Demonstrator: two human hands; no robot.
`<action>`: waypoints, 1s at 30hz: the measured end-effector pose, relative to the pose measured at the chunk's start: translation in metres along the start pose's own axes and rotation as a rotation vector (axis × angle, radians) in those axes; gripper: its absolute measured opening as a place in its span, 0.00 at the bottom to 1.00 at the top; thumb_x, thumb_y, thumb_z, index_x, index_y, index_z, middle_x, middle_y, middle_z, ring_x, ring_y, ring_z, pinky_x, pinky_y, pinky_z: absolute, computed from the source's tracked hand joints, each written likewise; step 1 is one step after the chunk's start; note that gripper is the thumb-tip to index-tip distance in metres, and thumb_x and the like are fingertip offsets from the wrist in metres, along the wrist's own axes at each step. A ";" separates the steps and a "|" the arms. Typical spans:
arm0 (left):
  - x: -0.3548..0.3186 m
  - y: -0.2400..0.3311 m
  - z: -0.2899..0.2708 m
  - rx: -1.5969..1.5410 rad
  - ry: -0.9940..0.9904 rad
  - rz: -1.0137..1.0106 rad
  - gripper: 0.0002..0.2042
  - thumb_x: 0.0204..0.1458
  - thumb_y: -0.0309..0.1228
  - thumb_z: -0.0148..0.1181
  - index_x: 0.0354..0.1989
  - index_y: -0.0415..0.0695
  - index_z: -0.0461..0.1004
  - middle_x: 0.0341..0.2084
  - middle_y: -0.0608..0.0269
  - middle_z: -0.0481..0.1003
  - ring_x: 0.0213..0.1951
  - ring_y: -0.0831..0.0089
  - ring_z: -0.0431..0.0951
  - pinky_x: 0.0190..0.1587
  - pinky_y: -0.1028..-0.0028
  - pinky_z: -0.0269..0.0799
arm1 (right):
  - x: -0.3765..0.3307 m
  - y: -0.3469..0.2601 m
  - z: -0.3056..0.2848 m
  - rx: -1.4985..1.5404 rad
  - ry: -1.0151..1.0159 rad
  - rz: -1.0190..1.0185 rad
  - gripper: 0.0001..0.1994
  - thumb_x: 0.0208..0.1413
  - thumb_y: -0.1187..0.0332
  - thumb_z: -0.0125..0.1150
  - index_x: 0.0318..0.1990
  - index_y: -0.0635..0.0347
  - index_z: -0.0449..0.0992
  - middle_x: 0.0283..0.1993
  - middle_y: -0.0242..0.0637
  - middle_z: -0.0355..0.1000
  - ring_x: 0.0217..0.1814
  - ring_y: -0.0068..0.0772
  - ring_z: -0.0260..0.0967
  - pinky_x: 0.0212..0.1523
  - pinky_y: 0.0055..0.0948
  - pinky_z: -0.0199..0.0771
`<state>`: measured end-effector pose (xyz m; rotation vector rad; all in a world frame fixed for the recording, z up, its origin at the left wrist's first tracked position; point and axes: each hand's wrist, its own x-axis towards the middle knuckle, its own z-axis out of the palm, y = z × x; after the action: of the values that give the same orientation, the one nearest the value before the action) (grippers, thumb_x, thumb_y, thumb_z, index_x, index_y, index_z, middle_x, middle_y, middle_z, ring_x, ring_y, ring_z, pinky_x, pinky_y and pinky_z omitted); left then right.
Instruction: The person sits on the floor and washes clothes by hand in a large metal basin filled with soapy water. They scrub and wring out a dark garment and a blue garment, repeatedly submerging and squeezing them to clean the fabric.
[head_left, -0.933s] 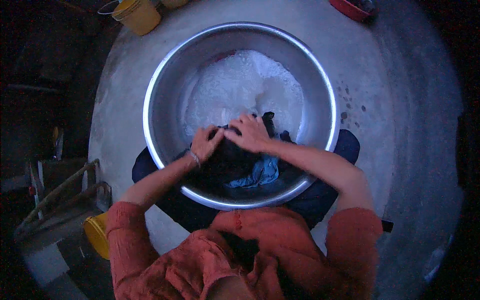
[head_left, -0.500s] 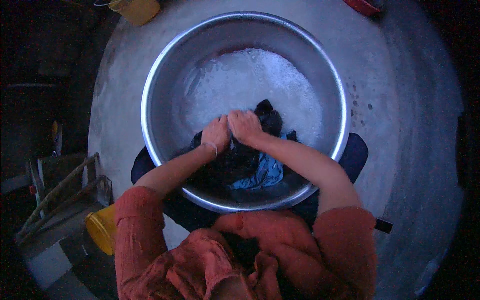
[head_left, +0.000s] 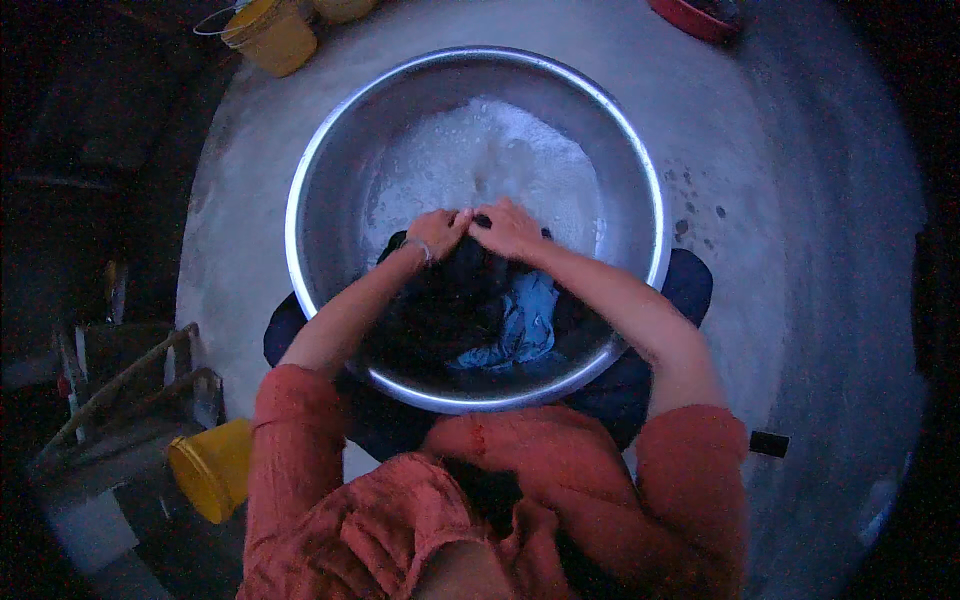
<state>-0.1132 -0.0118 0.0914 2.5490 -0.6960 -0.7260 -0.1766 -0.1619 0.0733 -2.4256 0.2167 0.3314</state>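
A large round metal basin (head_left: 310, 180) sits on the concrete floor in front of me, holding soapy, foamy water (head_left: 480, 160). A dark wet garment (head_left: 445, 300) lies bunched in the near half of the basin, with a blue cloth (head_left: 520, 325) beside it. My left hand (head_left: 437, 230) and my right hand (head_left: 508, 227) are side by side, knuckles together, both clenched on the top of the dark garment at the edge of the foam. A thin bangle circles my left wrist. My orange sleeves fill the lower part of the view.
A yellow bucket (head_left: 268, 35) stands at the far left beyond the basin and a red tub (head_left: 695, 18) at the far right. Another yellow container (head_left: 212, 468) and a wooden frame (head_left: 120, 390) lie at my left. Dark water spots (head_left: 700, 205) mark the floor right of the basin.
Both hands have pushed the dark garment forward, away from me, toward the foam, and drawn closer together until the knuckles meet.
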 end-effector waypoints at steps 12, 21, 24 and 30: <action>-0.075 -0.030 0.040 0.372 0.164 0.543 0.12 0.50 0.36 0.43 0.23 0.46 0.71 0.12 0.56 0.70 0.14 0.58 0.68 0.22 0.61 0.63 | -0.077 -0.021 0.065 -0.156 0.071 -0.320 0.10 0.48 0.65 0.45 0.36 0.59 0.66 0.33 0.40 0.68 0.38 0.43 0.65 0.33 0.43 0.66; 0.030 -0.043 0.024 0.234 0.423 0.105 0.20 0.55 0.46 0.33 0.36 0.45 0.70 0.35 0.46 0.71 0.39 0.51 0.70 0.43 0.59 0.64 | 0.019 -0.015 0.009 0.039 0.249 -0.218 0.19 0.47 0.53 0.50 0.39 0.59 0.66 0.39 0.48 0.67 0.45 0.47 0.62 0.45 0.42 0.60; 0.020 -0.054 0.013 0.121 -0.069 -0.068 0.25 0.55 0.49 0.29 0.41 0.43 0.70 0.41 0.47 0.70 0.44 0.50 0.68 0.48 0.60 0.62 | -0.009 -0.009 -0.022 -0.040 0.446 -0.226 0.26 0.40 0.47 0.57 0.39 0.60 0.68 0.43 0.49 0.64 0.49 0.46 0.59 0.46 0.38 0.58; 0.024 -0.111 0.038 0.234 -0.271 -0.364 0.30 0.55 0.51 0.25 0.46 0.39 0.68 0.46 0.47 0.68 0.49 0.50 0.65 0.51 0.60 0.58 | -0.098 0.004 -0.027 -0.764 -0.274 -0.280 0.22 0.39 0.49 0.57 0.33 0.61 0.71 0.36 0.44 0.68 0.44 0.45 0.62 0.43 0.39 0.58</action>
<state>-0.0784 0.0547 -0.0019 2.8613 -0.4178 -1.1890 -0.2660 -0.1755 0.1199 -3.0504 -0.4500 0.7097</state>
